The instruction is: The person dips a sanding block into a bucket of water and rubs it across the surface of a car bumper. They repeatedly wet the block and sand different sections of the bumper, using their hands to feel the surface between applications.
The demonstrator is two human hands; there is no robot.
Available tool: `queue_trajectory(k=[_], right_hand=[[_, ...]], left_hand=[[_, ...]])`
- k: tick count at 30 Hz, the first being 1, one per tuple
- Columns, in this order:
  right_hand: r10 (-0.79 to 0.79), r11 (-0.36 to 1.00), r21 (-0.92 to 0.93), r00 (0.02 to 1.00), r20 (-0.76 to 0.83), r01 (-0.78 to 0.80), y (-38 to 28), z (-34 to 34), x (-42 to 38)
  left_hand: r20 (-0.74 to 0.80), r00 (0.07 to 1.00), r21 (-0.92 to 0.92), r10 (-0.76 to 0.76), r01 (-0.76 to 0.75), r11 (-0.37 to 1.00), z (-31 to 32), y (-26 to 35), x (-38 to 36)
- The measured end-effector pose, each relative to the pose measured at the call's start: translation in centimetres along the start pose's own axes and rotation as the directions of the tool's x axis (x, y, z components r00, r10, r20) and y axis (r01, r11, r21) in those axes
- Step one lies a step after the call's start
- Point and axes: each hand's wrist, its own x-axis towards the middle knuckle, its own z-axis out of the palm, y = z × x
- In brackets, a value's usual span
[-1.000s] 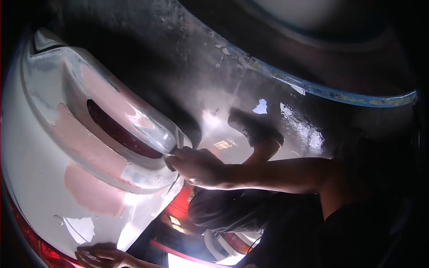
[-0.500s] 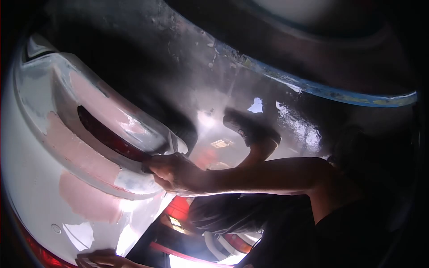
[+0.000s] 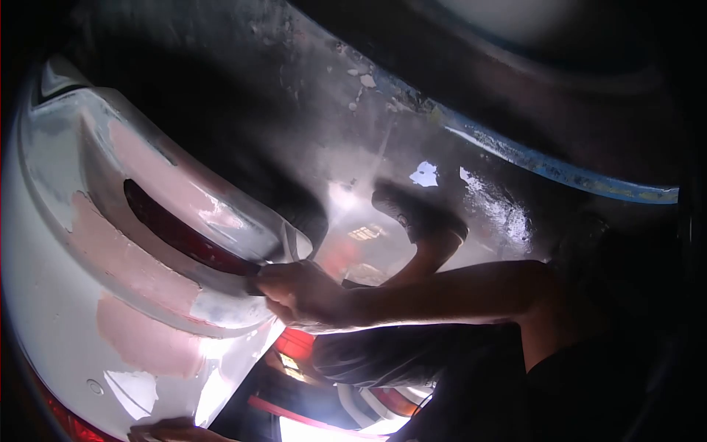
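A white car bumper [image 3: 55,309] with pinkish filler patches [image 3: 140,335] fills the left side of the head view. A long dark-red reflector [image 3: 177,232] sits in a recess in it. My right hand [image 3: 305,295] is closed at the lower right end of this recess, near the bumper's corner. Something dark shows at its fingertips, but I cannot make out what it is. At the bottom edge, my left hand [image 3: 173,431] lies with fingers stretched out against the lower part of the bumper. Much of that hand is cut off by the frame.
A shoe [image 3: 416,214] rests on the grey, dusty floor [image 3: 331,132] beyond my right arm. A curved blue-edged strip [image 3: 560,169] crosses the upper right. Below my arm, a red car part [image 3: 294,342] and an orange light [image 3: 394,401] show near bright glare.
My right hand has moved a little to the right and down along the recess, away from the reflector's middle. My left hand stays at nearly the same place.
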Motion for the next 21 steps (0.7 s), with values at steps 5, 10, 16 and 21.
queue_trajectory(k=[5, 10, 16, 21], right_hand=[[0.089, 0.996, 0.006, 0.985, 0.148, -0.091, 0.7, -1.0, -1.2], [0.086, 0.985, -0.163, 0.987, 0.138, -0.063, 1.1, 0.3, -1.1], [0.051, 0.975, -0.22, 0.977, 0.205, -0.005, 2.0, -0.7, -2.9], [0.104, 0.981, -0.175, 0.986, 0.129, -0.081, 1.6, -0.5, -2.2]], left_hand=[[0.052, 0.991, 0.122, 0.124, -0.129, 0.984, -0.4, -2.0, -0.8], [0.108, 0.956, 0.278, 0.273, -0.293, 0.915, -0.4, -5.1, -2.3], [0.106, 0.958, 0.273, 0.265, -0.284, 0.919, -0.3, -4.6, -2.1], [0.096, 0.96, 0.205, 0.264, -0.279, 0.938, -0.2, -4.9, -2.1]])
